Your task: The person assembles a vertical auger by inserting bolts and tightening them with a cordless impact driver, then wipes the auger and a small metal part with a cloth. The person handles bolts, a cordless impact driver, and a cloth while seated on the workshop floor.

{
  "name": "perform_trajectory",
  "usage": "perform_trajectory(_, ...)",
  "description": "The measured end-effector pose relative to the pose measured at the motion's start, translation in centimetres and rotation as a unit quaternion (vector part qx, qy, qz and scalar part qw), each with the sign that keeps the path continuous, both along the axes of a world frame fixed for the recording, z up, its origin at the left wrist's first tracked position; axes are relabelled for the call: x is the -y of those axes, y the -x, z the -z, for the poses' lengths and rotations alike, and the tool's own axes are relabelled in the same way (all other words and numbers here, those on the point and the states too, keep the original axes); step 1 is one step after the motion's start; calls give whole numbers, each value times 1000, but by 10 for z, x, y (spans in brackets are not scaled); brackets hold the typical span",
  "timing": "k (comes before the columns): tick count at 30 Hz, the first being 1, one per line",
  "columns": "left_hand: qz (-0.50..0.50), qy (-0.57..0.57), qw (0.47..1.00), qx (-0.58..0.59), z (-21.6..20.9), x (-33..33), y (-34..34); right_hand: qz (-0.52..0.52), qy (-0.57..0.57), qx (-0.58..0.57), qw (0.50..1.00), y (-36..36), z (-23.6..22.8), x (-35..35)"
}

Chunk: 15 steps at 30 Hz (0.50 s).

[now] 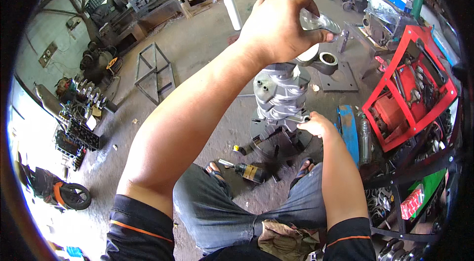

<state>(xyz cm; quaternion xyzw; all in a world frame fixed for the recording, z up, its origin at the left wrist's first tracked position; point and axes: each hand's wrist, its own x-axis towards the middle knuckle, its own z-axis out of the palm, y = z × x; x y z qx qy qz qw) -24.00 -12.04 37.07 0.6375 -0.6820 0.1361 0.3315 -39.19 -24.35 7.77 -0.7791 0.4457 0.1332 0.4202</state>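
At one o'clock the left hand (276, 26) grasps a clear plastic container (320, 23); whether the right hand (317, 126) grips, I cannot tell.

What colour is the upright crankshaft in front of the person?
Silvery grey; the crankshaft shows best in the head view.

A silver-grey metal crankshaft (281, 100) stands upright at centre on a dark round metal base (274, 148). On the person's side of the base, a black-and-yellow power tool (250, 172) lies on the grey floor (222, 131). To the right, in order: a blue oblong slab (348, 135), a clear bottle (365, 142) and a red metal rack (419, 122). Behind, left: a rectangular grey metal frame (165, 65), then a large grey machine (148, 2). Far left: a black-and-orange two-wheeler (59, 193).
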Motion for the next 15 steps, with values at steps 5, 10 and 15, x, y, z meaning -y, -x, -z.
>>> perform_trajectory(5, -20, -47, 992, 117, 15, 3, 3, 1, -8, -9, 1000, -2, 2, 3)
perform_trajectory(10, -56, -18, 976, 208, 15, 7, -11, 32, -10, -12, 999, -7, -5, 7)
perform_trajectory(15, -5, 177, 980, 95, 9, -11, -22, 25, 21, 14, 999, 0, -5, 7)
